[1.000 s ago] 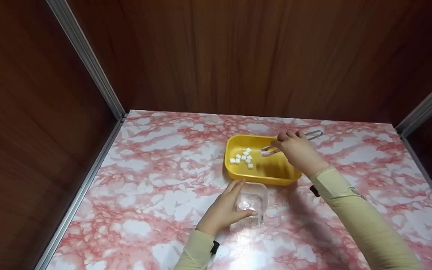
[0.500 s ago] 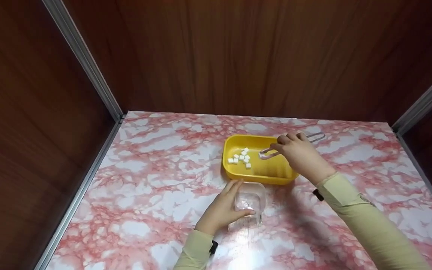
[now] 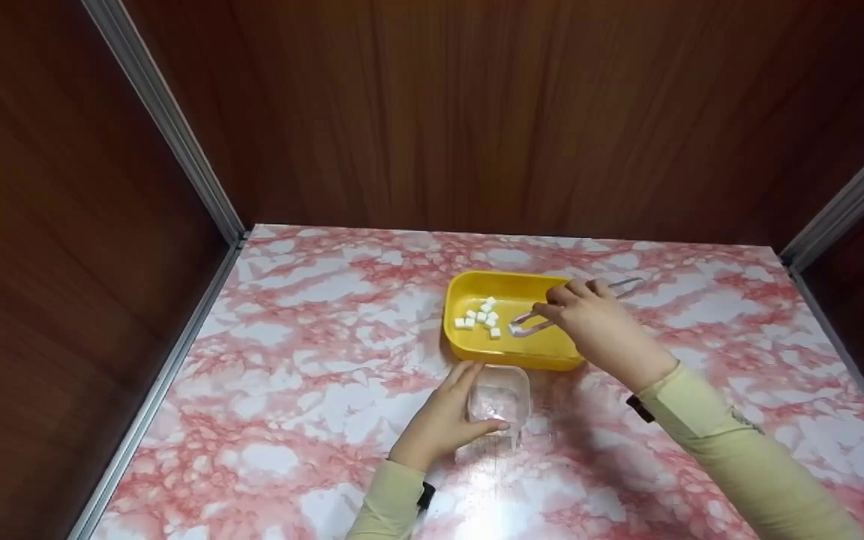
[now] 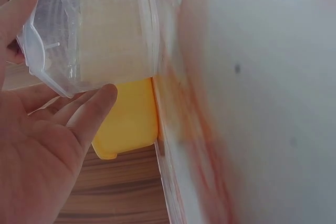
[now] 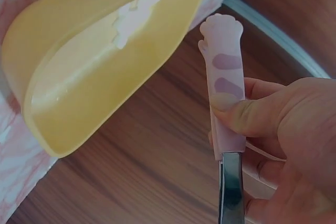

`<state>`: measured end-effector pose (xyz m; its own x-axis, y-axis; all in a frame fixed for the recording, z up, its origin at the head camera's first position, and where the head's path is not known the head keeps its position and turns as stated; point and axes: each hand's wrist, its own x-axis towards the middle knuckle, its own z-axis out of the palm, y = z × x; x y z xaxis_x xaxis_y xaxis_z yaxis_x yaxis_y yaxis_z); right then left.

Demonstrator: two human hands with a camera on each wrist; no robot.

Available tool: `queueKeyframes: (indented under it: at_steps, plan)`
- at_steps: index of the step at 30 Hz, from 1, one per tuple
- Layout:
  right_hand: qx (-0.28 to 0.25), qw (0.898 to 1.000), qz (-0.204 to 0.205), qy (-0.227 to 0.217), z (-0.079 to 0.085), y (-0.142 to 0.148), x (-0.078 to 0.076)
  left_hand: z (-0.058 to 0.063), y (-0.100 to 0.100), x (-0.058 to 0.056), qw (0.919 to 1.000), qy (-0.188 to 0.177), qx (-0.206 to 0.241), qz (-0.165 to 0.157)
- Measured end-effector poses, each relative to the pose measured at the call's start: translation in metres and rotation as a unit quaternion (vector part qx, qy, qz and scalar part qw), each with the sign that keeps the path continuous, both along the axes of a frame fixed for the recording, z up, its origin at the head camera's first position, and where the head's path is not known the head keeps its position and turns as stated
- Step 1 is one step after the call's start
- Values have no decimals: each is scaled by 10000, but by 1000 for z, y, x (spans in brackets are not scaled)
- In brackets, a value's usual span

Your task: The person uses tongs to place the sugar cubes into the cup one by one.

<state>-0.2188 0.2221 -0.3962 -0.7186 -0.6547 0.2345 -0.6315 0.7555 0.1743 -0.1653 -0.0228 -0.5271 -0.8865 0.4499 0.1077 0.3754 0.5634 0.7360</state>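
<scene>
My left hand (image 3: 445,420) holds a clear plastic container (image 3: 501,401) by its sides, thumb at the front and fingers at the far-left edge. Its transparent wall (image 4: 113,30) fills the top of the left wrist view. In my right hand (image 3: 601,322) is a pair of metal tongs (image 5: 226,77) with pink paw-shaped ends, the thumb pressing on the pink part. The tips reach over the yellow tub (image 3: 507,360), with a small white cube (image 3: 514,330) between them in the head view. Several more white cubes (image 3: 481,316) lie at the tub's left side.
The tub stands just behind the clear container on a red-and-white marbled tabletop (image 3: 312,360). Dark wooden panels (image 3: 432,112) rise at the back and both sides, with metal strips (image 3: 169,112) at the corners.
The tongs with the cube have moved slightly left and toward the front of the tub. My left hand keeps its hold on the clear container, and the cubes in the tub lie as before.
</scene>
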Motion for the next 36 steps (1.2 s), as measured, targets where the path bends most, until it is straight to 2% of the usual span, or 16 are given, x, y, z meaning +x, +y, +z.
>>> queueKeyframes:
  at_steps: [6, 14, 25, 29, 36]
  plan:
    - [18, 9997, 224, 80, -2, -3, 10, 0, 0, -1, 10000, 42, 64, 4]
    - [174, 9982, 535, 222, -4, -11, 25, -2, 0, -2, 9993, 315, 171, -56]
    - [-40, 9958, 890, 204, -22, -17, 34, -1, 0, -1, 9994, 243, 201, -152]
    - [51, 9955, 937, 153, -28, -19, 38, -1, 0, -1, 9993, 322, 106, -123]
    - [352, 9951, 920, 35, -38, -25, 43, 0, -1, -1, 9996, 247, 87, -100]
